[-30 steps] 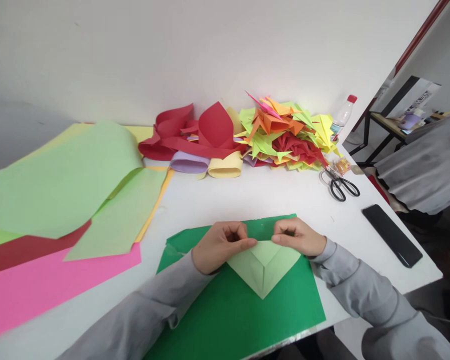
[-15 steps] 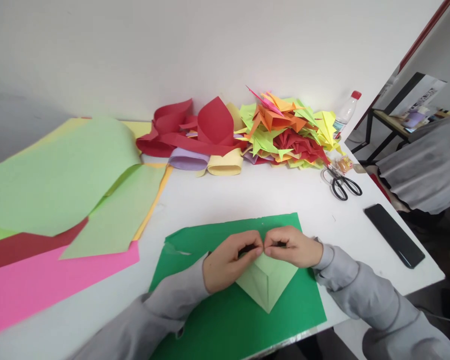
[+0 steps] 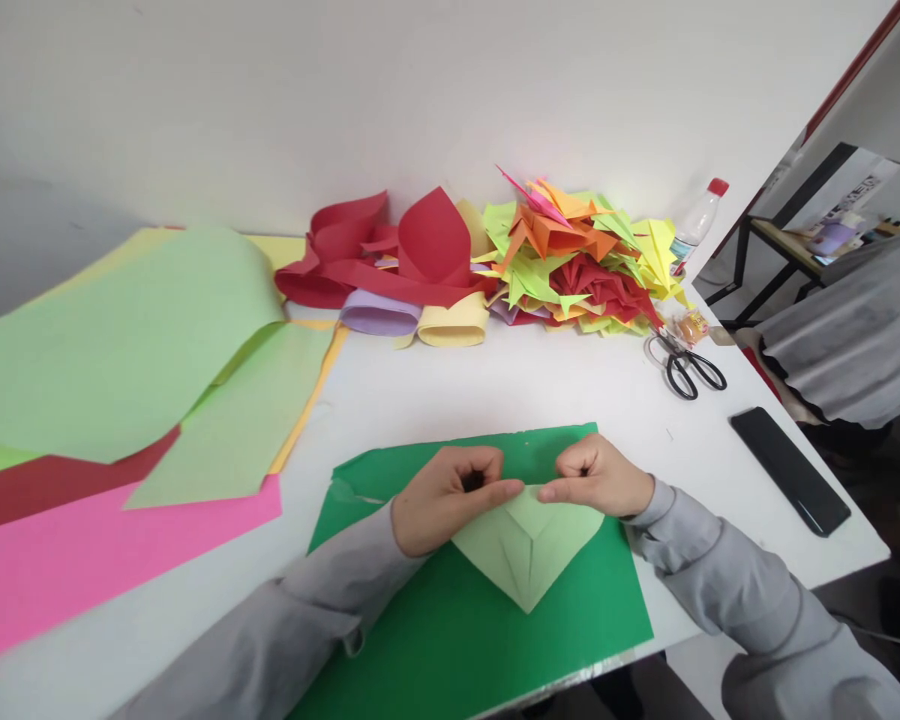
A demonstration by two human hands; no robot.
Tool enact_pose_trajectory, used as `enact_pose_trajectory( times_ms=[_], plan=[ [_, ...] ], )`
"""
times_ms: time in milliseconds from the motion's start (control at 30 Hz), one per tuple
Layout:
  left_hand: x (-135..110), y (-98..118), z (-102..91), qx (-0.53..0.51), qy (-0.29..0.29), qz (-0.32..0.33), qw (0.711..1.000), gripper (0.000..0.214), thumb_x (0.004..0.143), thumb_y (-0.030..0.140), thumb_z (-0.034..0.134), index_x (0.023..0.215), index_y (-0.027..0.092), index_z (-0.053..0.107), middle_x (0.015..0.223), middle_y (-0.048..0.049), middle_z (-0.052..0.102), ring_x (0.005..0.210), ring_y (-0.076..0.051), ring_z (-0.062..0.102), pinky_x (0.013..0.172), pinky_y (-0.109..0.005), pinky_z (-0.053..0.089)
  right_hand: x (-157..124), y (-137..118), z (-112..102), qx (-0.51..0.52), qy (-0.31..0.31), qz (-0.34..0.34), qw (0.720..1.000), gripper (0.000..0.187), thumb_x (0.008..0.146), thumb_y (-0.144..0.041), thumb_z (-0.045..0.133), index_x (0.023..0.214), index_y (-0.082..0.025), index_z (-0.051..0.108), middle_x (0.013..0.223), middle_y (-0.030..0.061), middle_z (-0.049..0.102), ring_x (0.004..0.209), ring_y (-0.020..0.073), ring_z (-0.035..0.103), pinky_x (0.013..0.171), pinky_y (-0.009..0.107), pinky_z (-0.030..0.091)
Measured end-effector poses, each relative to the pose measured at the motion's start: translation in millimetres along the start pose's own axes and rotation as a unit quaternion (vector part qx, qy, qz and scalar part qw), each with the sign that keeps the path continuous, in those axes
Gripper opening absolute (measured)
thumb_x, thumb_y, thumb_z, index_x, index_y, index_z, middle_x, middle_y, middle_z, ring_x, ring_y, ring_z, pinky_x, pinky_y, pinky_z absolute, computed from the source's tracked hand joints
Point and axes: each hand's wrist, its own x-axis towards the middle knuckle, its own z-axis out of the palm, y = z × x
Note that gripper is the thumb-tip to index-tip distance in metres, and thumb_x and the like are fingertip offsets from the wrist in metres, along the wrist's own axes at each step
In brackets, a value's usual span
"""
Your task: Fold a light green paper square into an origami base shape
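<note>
A pale green sheet of paper [image 3: 529, 550], folded with creases meeting along its middle, points its lower corner toward me over a dark green sheet [image 3: 450, 640]. My left hand [image 3: 450, 500] grips the paper's top edge left of centre, thumb laid along it and fingers curled behind. On the other side of centre, my right hand [image 3: 600, 480] pinches the same edge in a like way. A small gap parts the two thumbs. The fingertips behind the paper are partly hidden.
Folded paper pieces [image 3: 570, 260] are heaped by the wall, beside rolled red paper [image 3: 435, 245]. Scissors [image 3: 694, 370], a black phone [image 3: 789, 470] and a bottle [image 3: 697, 225] lie or stand at right. Large coloured sheets [image 3: 120, 340] cover the left. A person's grey garment [image 3: 851, 330] shows beyond the table.
My hands have moved apart along the top edge, from thumbs nearly touching to a small gap. More of the pale green paper shows, and it sits slightly higher and to the left.
</note>
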Motion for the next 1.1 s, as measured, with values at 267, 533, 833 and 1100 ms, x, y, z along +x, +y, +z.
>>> enact_pose_trajectory(
  times_ms=[267, 533, 833, 1100],
  plan=[
    [3.5, 4.9, -1.3, -0.097, 0.0, -0.004, 0.995, 0.054, 0.072, 0.049, 0.066, 0.047, 0.018, 0.03, 0.05, 0.007, 0.029, 0.046, -0.005, 0.027, 0.044, -0.022, 0.023, 0.8, 2.3, -1.2, 0.067, 0.003, 0.014, 0.998, 0.06, 0.072, -0.058, 0.066, 0.049, -0.02, 0.026, 0.049, -0.0098, 0.021, 0.045, 0.0033, 0.019, 0.041, 0.021, 0.016],
    [2.6, -2.8, 0.0, -0.214, 0.044, -0.057, 0.974, 0.051, 0.068, 0.046, 0.072, 0.048, 0.017, 0.036, 0.051, 0.0071, 0.033, 0.042, -0.005, 0.031, 0.039, -0.019, 0.023, 1.1, 2.1, -2.7, 0.078, 0.023, 0.043, 0.996, 0.057, 0.074, -0.067, 0.056, 0.052, -0.019, 0.035, 0.048, -0.0093, 0.027, 0.044, 0.0038, 0.022, 0.041, 0.02, 0.017],
    [2.4, 5.1, -5.2, -0.119, 0.071, -0.016, 0.99, 0.031, 0.054, 0.026, 0.08, 0.08, 0.017, 0.065, 0.079, -0.0016, 0.063, 0.074, -0.016, 0.057, 0.064, -0.025, 0.047, 1.7, 10.9, -3.1, 0.109, 0.078, 0.077, 0.988, 0.055, 0.074, -0.068, 0.056, 0.057, -0.017, 0.044, 0.049, -0.0074, 0.037, 0.044, 0.0046, 0.028, 0.042, 0.021, 0.021],
    [2.6, 3.2, 0.0, -0.099, 0.123, -0.055, 0.986, 0.029, 0.068, 0.044, 0.07, 0.067, 0.016, 0.065, 0.06, 0.0009, 0.059, 0.055, -0.011, 0.049, 0.05, -0.021, 0.039, -0.8, 3.9, -2.2, 0.083, 0.03, 0.053, 0.995, 0.048, 0.066, -0.059, 0.071, 0.066, -0.018, 0.047, 0.051, -0.009, 0.036, 0.047, 0.005, 0.029, 0.044, 0.021, 0.02]
  ],
)
